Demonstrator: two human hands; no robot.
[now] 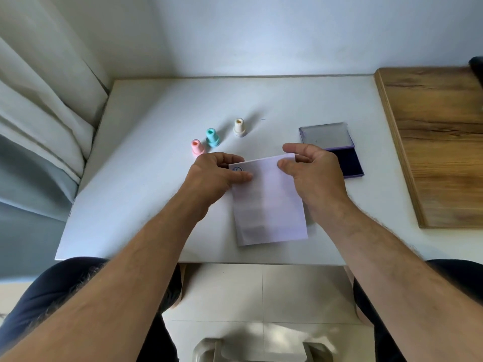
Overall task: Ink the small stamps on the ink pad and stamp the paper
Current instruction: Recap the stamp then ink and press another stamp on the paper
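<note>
A white sheet of paper (pixel 269 205) lies near the front of the white table (pixel 146 178), with a round blue stamp mark at its far left corner. My left hand (pixel 217 176) pinches that far left corner. My right hand (pixel 311 171) pinches the far right corner. Three small stamps stand upright behind my left hand: pink (pixel 197 147), teal (pixel 212 137) and cream (pixel 239 127). The ink pad (pixel 347 160) lies open to the right of my right hand, its dark blue pad facing up and its lid (pixel 325 135) tilted back.
A wooden board (pixel 439 142) lies along the table's right side. A curtain (pixel 39 113) hangs at the left. The wall stands just behind the table. My knees and a tiled floor show below the table's front edge.
</note>
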